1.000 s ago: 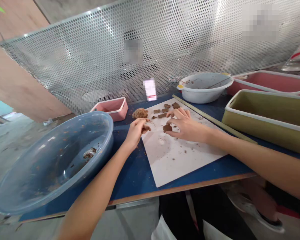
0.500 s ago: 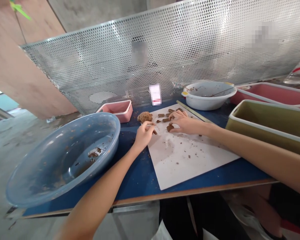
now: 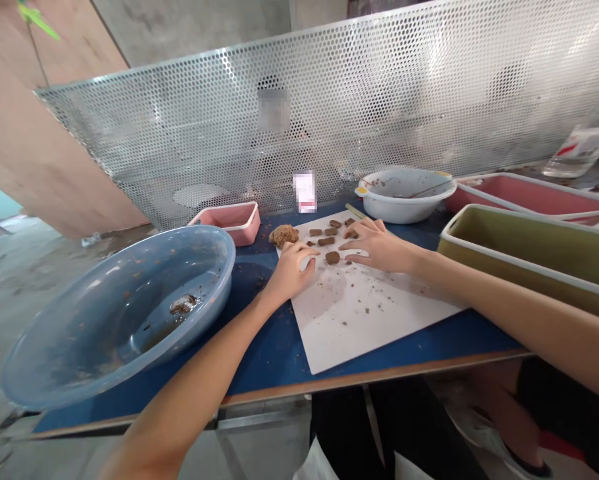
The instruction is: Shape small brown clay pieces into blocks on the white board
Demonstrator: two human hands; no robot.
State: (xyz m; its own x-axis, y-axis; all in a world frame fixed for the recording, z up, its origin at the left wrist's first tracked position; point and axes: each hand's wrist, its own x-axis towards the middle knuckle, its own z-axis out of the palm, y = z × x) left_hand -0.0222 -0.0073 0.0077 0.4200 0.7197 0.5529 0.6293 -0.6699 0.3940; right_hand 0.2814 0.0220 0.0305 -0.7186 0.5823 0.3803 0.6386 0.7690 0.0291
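A white board lies aslant on the blue table, with several small brown clay pieces on its far part. One roundish clay piece rests between my two hands. My left hand is over the board's left edge, thumb and fingers apart, with nothing seen in it. Just beyond it sits a rough lump of clay. To the right of the roundish piece, my right hand is open, its fingers spread and its fingertips close to the clay pieces. It partly hides the rear ones.
On the left stands a large blue basin with dirty water. A small pink tub is behind it. At right are a white basin, a pink trough, a green trough and a bottle. A perforated metal screen runs behind.
My right hand has let go of the roundish clay piece and drawn slightly away to the right. My left hand's fingers now reach further right, and the dark bit by them is no longer seen.
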